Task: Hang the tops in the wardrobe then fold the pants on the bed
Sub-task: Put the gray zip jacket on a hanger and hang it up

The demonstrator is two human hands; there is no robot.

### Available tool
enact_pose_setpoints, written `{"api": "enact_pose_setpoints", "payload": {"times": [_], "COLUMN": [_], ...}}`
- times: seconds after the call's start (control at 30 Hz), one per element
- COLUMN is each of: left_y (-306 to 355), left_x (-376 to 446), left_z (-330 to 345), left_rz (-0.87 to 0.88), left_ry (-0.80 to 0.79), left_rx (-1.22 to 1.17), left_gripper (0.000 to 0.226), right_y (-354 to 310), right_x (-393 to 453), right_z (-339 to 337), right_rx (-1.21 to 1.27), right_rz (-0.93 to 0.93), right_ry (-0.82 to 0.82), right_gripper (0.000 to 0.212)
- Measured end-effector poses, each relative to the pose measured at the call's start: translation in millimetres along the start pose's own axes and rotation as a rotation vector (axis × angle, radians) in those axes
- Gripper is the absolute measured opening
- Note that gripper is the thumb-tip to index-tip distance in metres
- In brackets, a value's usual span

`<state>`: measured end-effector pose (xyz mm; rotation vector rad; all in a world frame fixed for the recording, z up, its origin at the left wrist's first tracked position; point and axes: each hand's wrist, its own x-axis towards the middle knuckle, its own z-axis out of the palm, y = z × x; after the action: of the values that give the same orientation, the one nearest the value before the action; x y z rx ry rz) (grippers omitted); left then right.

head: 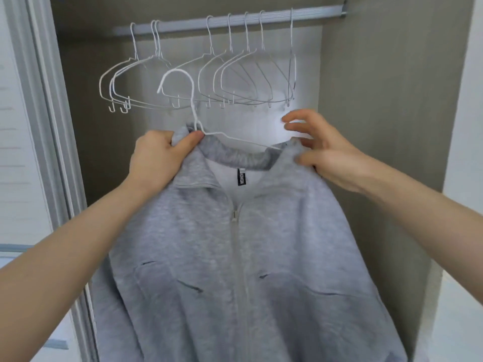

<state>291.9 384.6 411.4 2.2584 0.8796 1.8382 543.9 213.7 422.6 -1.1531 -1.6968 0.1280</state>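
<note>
Grey jacket (235,257) on white hanger (183,82)

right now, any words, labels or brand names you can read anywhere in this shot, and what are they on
Neck label inside the collar of the grey zip jacket: black tag with white vertical lettering, too small and blurred to read.
White wire hanger in the jacket: no text.
Empty hangers on the wardrobe rail: no text.
No other words, numbers or signs visible.
</note>
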Motion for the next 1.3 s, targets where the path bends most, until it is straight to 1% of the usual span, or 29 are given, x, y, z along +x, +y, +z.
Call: {"api": "enact_pose_setpoints", "payload": {"times": [0.03,0.07,0.1,0.13,0.17,0.23,0.27,0.33,0.43,0.53,0.57,0.67,0.73,0.83,0.9,1.0,1.07,1.17,1.3], "left_y": [0,0,-1,-1,-1,0,0,1,8,24,28,22,6,-22,-33,-31,-26,-22,-15], "left_x": [1,2,3,3,4,6,8,10,15,14,13,12,13,18,19,19,19,18,15], "left_z": [-2,-4,-6,-10,-12,-17,-20,-27,-35,-28,-24,-24,-33,-52,-57,-52,-44,-37,-23], "left_rz": [-0.004,-0.006,-0.007,-0.007,-0.001,0.036,0.062,0.114,0.204,0.294,0.308,0.311,0.304,0.214,0.219,0.283,0.35,0.327,0.348], "left_ry": [0.005,0.011,0.019,0.028,0.035,0.042,0.037,0.013,-0.015,-0.038,-0.045,-0.075,-0.083,-0.033,0.018,0.052,0.034,-0.025,-0.031], "left_rx": [-0.019,-0.035,-0.049,-0.057,-0.058,-0.021,0.017,0.115,0.259,0.382,0.396,0.381,0.403,0.432,0.462,0.555,0.579,0.543,0.484], "left_gripper": [0.07,0.07,0.071,0.071,0.071,0.069,0.067,0.065,0.071,0.069,0.068,0.067,0.068,0.077,0.077,0.077,0.07,0.064,0.059], "right_y": [3,6,11,14,16,19,17,12,2,-11,-13,-17,-13,-6,-3,0,-2,-2,-1], "right_x": [1,2,3,3,2,4,6,9,18,27,30,34,33,29,26,27,29,31,29], "right_z": [-4,-9,-14,-16,-16,-10,-6,2,13,36,44,54,47,33,29,32,38,44,48], "right_rx": [0.121,0.122,0.003,-0.143,-0.277,-0.46,-0.521,-0.584,-0.569,-0.632,-0.616,-0.459,-0.408,-0.357,-0.384,-0.433,-0.449,-0.457,-0.477], "right_rz": [0.083,0.149,0.207,0.271,0.308,0.259,0.209,0.135,0.078,0.006,-0.007,0.023,0.049,0.065,0.053,0.042,0.024,0.019,-0.004], "right_ry": [0.067,0.125,0.135,0.091,0.023,-0.046,-0.035,-0.007,0.007,-0.039,-0.046,-0.002,0.035,0.123,0.125,0.106,0.095,0.089,0.094], "right_gripper": [0.063,0.057,0.043,0.027,0.027,0.048,0.051,0.05,0.047,0.045,0.045,0.047,0.05,0.047,0.044,0.046,0.046,0.047,0.042]}}
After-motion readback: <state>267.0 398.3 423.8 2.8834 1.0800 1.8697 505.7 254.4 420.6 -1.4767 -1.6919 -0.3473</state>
